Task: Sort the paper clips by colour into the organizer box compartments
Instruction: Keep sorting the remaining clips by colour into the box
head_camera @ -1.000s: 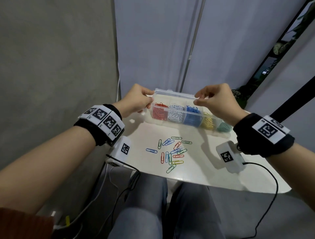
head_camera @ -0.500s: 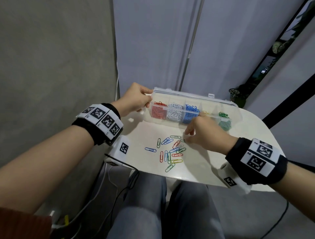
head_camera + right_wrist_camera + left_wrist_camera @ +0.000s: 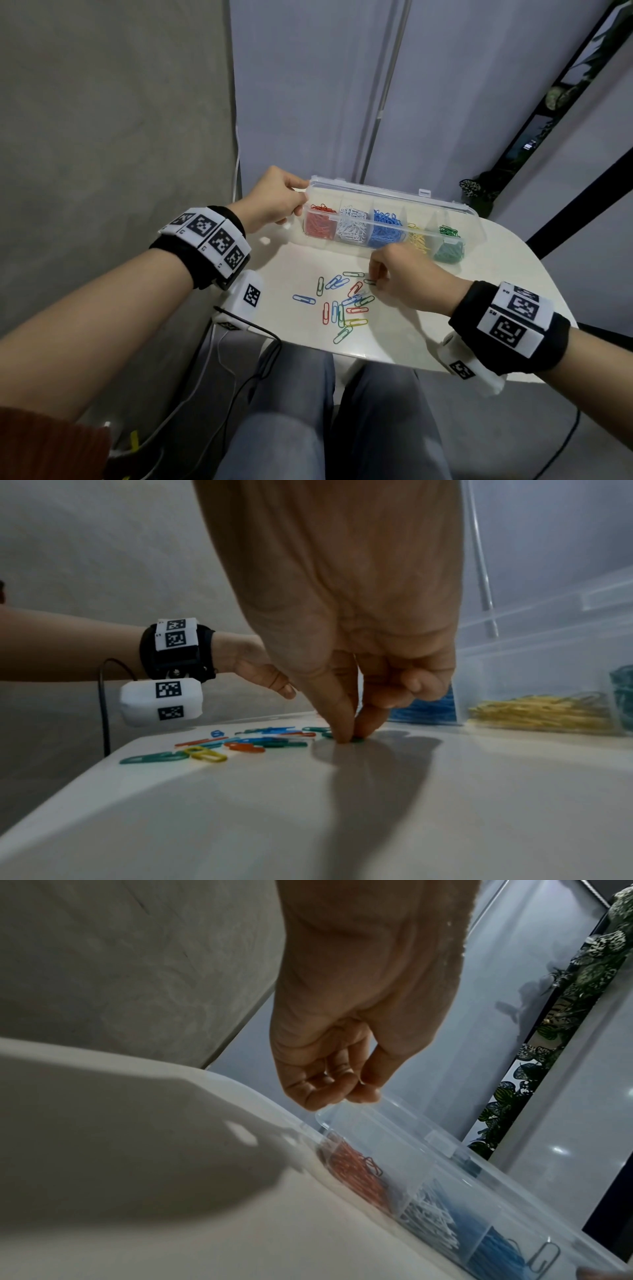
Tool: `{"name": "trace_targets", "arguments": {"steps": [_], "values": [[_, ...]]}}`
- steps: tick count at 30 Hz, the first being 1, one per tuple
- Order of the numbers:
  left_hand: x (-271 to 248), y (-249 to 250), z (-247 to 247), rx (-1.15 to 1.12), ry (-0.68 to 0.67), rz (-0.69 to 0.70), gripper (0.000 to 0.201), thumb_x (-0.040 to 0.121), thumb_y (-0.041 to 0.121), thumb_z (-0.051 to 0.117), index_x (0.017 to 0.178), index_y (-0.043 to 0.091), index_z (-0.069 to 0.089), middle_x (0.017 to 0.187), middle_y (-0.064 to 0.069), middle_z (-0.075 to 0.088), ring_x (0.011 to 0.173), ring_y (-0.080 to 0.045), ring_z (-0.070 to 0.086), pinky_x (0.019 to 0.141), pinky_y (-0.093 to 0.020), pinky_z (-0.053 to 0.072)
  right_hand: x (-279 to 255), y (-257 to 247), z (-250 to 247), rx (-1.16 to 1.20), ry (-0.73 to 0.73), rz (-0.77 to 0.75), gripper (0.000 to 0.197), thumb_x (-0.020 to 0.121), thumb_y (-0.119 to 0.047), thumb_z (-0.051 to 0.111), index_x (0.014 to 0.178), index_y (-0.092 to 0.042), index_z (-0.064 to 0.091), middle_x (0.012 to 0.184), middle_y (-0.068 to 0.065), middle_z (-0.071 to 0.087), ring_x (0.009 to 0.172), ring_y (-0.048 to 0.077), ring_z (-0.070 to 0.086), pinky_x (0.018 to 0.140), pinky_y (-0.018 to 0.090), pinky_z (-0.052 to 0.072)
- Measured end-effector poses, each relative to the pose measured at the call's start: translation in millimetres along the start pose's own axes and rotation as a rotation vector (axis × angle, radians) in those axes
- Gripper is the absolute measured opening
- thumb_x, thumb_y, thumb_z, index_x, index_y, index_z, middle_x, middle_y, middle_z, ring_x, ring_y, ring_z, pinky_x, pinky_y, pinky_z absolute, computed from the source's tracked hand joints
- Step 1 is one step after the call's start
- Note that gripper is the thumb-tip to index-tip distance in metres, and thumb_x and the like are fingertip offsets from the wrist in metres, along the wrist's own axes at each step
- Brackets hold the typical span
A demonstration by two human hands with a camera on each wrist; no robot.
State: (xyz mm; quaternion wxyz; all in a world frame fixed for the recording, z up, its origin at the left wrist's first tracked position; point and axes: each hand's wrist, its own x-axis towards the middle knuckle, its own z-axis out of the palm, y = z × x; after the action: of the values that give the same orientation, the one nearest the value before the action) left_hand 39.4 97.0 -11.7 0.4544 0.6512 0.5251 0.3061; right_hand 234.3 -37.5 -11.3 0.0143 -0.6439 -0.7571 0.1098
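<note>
A clear organizer box (image 3: 474, 219) stands open at the back of the white table (image 3: 428, 329), its compartments holding red, white, blue, yellow and green clips. My left hand (image 3: 274, 200) grips the lid's left corner (image 3: 346, 1110). Several loose coloured paper clips (image 3: 342, 305) lie in a scatter in front of the box. My right hand (image 3: 380, 274) is down at the scatter's right edge, thumb and forefinger pinching a green paper clip (image 3: 356, 739) that lies on the table.
The table's front edge (image 3: 376, 359) runs just past the scatter, with my knees below it. Cables hang off the table's left side. A grey wall stands to the left, a dark shelf with plants (image 3: 479, 192) at the back right.
My right hand let go of the lid and came down from the box to the loose clips, where it now pinches a green one. The lid has swung back open. The left hand stayed.
</note>
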Motion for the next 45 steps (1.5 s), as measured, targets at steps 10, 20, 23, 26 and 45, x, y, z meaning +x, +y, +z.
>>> {"name": "trace_targets", "arguments": {"steps": [10, 20, 23, 26, 45], "values": [[1.0, 0.3, -0.1, 0.006, 0.006, -0.01, 0.038, 0.094, 0.004, 0.055, 0.132, 0.007, 0.056, 0.059, -0.005, 0.053, 0.044, -0.01, 0.037, 0.045, -0.023, 0.033, 8.5, -2.3, -7.0, 0.112, -0.017, -0.018, 0.013, 0.083, -0.004, 0.061, 0.094, -0.009, 0.067, 0.084, 0.0, 0.063, 0.074, 0.016, 0.052, 0.064, 0.023, 0.04], [0.5, 0.9, -1.3, 0.012, 0.001, -0.007, 0.039, 0.094, 0.002, 0.054, 0.132, 0.005, 0.056, 0.059, -0.005, 0.053, 0.048, -0.013, 0.037, 0.045, -0.023, 0.032, 23.3, -15.9, -3.2, 0.106, -0.097, -0.009, 0.014, 0.085, 0.002, 0.062, 0.095, -0.004, 0.069, 0.091, 0.007, 0.069, 0.085, 0.019, 0.064, 0.078, 0.032, 0.056], [0.9, 0.4, -1.1, 0.013, 0.001, -0.01, 0.039, 0.094, 0.002, 0.055, 0.132, 0.005, 0.055, 0.06, -0.006, 0.053, 0.048, -0.013, 0.037, 0.045, -0.023, 0.032, 22.9, -18.1, -4.4, 0.085, -0.121, 0.004, 0.013, 0.086, 0.001, 0.059, 0.095, -0.004, 0.068, 0.092, 0.007, 0.069, 0.085, 0.019, 0.063, 0.078, 0.031, 0.056], [-0.1, 0.6, -0.1, 0.006, -0.004, -0.013, 0.039, 0.094, 0.003, 0.054, 0.133, 0.004, 0.055, 0.059, -0.006, 0.053, 0.048, -0.013, 0.036, 0.045, -0.024, 0.032, 21.2, -21.1, -3.6, 0.029, -0.114, -0.009, 0.011, 0.087, -0.001, 0.058, 0.092, -0.003, 0.067, 0.09, 0.008, 0.068, 0.085, 0.021, 0.063, 0.077, 0.033, 0.055], [-2.0, 1.7, -0.3, 0.003, 0.004, 0.002, 0.036, 0.094, 0.002, 0.054, 0.13, 0.006, 0.058, 0.058, -0.006, 0.052, 0.05, -0.014, 0.035, 0.048, -0.026, 0.031, 42.0, -57.4, -7.6, -0.054, -0.192, -0.357, 0.026, 0.082, -0.01, 0.073, 0.108, -0.012, 0.073, 0.101, 0.005, 0.073, 0.086, 0.017, 0.065, 0.071, 0.023, 0.052]]}}
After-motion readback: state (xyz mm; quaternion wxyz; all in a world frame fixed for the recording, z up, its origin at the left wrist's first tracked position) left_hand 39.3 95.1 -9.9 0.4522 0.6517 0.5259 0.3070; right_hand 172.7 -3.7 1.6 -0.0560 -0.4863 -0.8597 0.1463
